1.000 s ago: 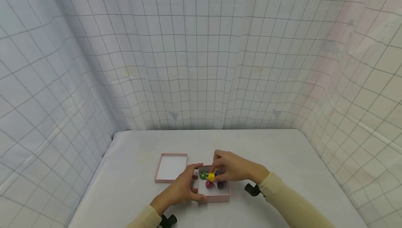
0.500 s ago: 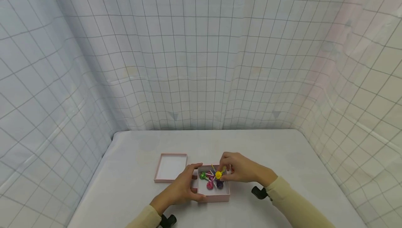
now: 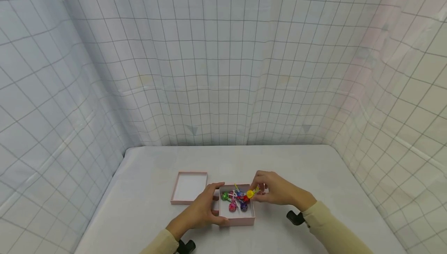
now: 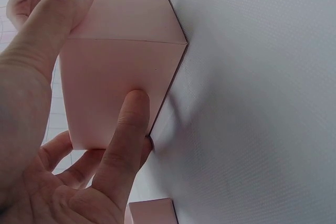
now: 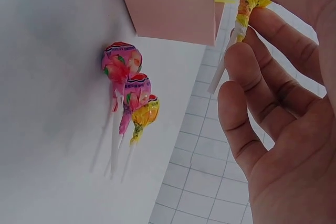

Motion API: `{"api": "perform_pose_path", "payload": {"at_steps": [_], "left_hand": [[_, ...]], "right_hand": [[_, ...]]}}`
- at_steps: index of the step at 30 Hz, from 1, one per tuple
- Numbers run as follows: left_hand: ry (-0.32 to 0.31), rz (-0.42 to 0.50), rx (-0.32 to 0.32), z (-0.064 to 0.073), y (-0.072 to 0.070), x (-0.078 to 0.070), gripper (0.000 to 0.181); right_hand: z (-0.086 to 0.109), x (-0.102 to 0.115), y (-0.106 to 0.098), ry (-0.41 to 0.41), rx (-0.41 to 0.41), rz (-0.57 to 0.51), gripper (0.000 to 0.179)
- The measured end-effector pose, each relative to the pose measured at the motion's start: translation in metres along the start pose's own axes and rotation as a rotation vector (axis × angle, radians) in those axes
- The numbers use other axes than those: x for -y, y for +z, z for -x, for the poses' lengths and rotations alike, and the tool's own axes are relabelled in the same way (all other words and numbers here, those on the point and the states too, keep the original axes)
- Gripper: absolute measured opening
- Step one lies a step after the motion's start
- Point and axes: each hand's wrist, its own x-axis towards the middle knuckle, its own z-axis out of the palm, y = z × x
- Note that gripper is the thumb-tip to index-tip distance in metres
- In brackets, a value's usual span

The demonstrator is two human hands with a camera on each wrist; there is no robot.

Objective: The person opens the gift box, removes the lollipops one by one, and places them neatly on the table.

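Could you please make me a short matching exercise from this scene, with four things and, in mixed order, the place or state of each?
1. Left hand
2. Right hand
3. Box lid
4. Green lollipop

A. lies inside the pink box
B. pinches a yellow lollipop
C. lies on the table, white inside up
D. holds the pink box

Pairs: 1-D, 2-B, 3-C, 4-A

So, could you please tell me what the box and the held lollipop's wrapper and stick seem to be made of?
Box: probably cardboard, matte pink, judging by its flat walls and crisp edges.
Wrapper: likely thin plastic film, slightly shiny, mostly yellow, since it is crinkled and twisted at the neck.
Stick: white and smooth, perhaps plastic or rolled paper; I cannot tell which.
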Motion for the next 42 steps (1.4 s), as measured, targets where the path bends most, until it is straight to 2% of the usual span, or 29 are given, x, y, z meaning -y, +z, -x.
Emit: {"api": "perform_pose_path", "payload": {"at_steps": [18, 42], "left_hand": [[0.013, -0.007, -0.004, 0.001, -0.001, -0.001, 0.120], [0.001, 0.013, 0.000, 0.000, 0.000, 0.001, 0.121]], "right_hand": [[0.021, -0.022, 0.008, 0.007, -0.066, 0.013, 0.019], [0.034, -0.038, 0.025, 0.105, -0.090, 0.051, 0.023]]}}
